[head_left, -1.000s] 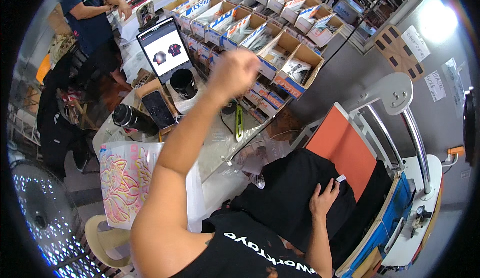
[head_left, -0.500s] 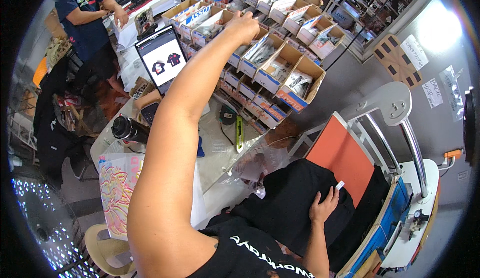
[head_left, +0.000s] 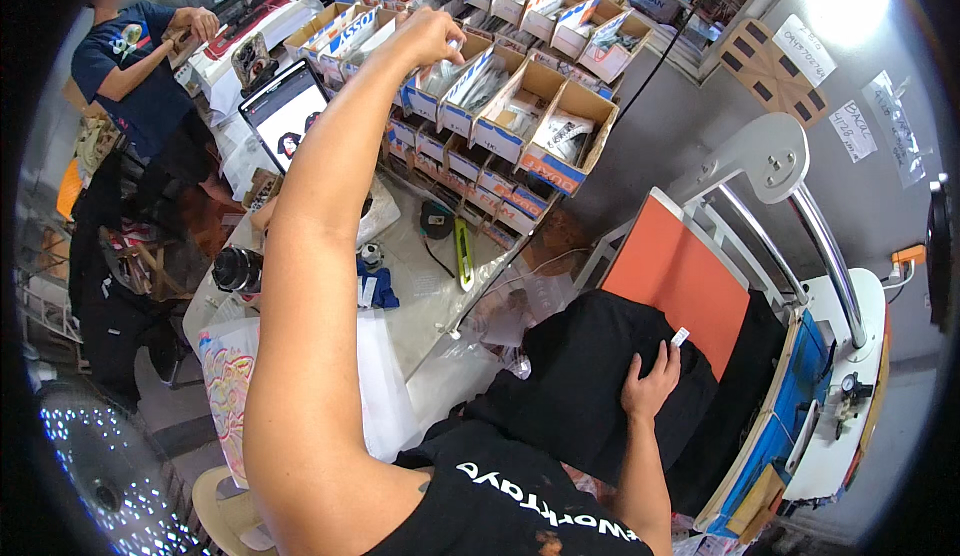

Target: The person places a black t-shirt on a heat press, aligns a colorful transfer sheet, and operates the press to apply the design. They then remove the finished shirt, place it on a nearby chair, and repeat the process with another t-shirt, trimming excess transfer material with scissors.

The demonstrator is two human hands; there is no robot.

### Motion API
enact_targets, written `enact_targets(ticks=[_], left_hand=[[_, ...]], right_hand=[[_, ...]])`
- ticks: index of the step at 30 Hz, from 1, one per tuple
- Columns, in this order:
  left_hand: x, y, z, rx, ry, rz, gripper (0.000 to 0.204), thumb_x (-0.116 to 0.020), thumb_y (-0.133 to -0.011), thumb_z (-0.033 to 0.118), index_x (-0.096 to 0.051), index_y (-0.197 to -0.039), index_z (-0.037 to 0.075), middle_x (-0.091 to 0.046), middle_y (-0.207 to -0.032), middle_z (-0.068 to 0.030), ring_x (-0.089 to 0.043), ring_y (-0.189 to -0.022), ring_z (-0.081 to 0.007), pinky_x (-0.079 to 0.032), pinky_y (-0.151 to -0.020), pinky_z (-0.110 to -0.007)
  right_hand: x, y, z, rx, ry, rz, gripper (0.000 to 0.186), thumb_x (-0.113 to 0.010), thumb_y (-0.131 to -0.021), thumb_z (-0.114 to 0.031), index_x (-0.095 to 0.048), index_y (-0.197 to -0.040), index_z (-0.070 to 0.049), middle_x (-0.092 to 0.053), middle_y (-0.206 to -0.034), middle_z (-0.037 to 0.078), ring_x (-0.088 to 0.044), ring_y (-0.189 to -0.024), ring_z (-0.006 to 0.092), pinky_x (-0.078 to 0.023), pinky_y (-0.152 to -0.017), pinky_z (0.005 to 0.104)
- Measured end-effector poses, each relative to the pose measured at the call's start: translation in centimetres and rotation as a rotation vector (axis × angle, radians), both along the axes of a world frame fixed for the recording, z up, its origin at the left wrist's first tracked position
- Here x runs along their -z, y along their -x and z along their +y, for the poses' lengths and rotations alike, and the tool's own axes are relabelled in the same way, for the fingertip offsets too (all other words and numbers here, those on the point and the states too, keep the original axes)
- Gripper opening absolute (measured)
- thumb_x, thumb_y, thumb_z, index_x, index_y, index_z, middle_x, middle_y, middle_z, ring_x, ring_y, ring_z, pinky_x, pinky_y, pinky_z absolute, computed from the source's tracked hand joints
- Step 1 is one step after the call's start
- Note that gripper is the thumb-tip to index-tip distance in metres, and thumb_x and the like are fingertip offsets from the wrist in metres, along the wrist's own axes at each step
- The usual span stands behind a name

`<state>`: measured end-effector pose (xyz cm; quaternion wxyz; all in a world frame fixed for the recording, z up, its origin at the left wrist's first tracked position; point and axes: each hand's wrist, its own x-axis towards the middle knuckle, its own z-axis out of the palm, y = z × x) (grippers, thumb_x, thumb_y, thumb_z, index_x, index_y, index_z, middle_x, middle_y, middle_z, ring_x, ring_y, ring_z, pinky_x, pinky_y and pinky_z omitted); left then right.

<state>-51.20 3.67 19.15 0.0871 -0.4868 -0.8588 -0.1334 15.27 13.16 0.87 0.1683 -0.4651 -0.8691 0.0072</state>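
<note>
Black cloth, a soft garment (head_left: 590,376), lies draped over the orange pad (head_left: 680,276) of the white press (head_left: 800,256) at the right of the frame; it looks light and limp, likely to sag and slide unless taken by a hem or by both shoulders. The right hand (head_left: 652,388) rests on it, fingers spread flat, gripping nothing, just beside one small white tag (head_left: 681,337).

At the upper middle, rows of cardboard boxes (head_left: 560,126) stand tilted on a rack, too many to count surely, each holding thin, clear-wrapped packets (head_left: 440,76) that look light and slippery, best pinched by an edge. The left hand (head_left: 430,36) reaches into one box, fingers curled; whether it grips a packet I cannot tell.

On the tabletop (head_left: 420,296) at centre left: one tablet (head_left: 285,111), one yellow-green knife (head_left: 464,253).
</note>
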Motion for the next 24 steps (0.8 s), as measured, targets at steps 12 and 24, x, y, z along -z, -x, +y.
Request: enact_targets(ticks=[12,24], left_hand=[[2.3,-0.7,-1.3,-0.050,-0.415,-0.468,0.027,-0.068,-0.100,0.029,-0.078,-0.108,0.005,-0.070,-0.070,-0.0057,-0.063,-0.054,-0.0101,-0.048,-0.052,-0.030],[3.0,-28.1,-2.0,0.083,-0.680,-0.916,0.019,-0.071,-0.098,0.019,-0.076,-0.099,0.001,-0.075,-0.084,-0.0049,-0.070,-0.074,-0.0112,-0.057,-0.065,-0.027]], right_hand=[[0.6,-0.3,0.3,-0.013,-0.019,0.044,0.059,-0.069,-0.093,-0.030,-0.054,-0.142,0.001,-0.045,-0.152,0.024,-0.039,-0.144,0.0408,-0.028,-0.120,0.0519],[-0.3,-3.6,0.5,-0.117,0.095,0.441,0.035,-0.073,-0.087,-0.013,-0.066,-0.119,0.000,-0.055,-0.139,0.024,-0.048,-0.133,0.0423,-0.038,-0.113,0.0503]])
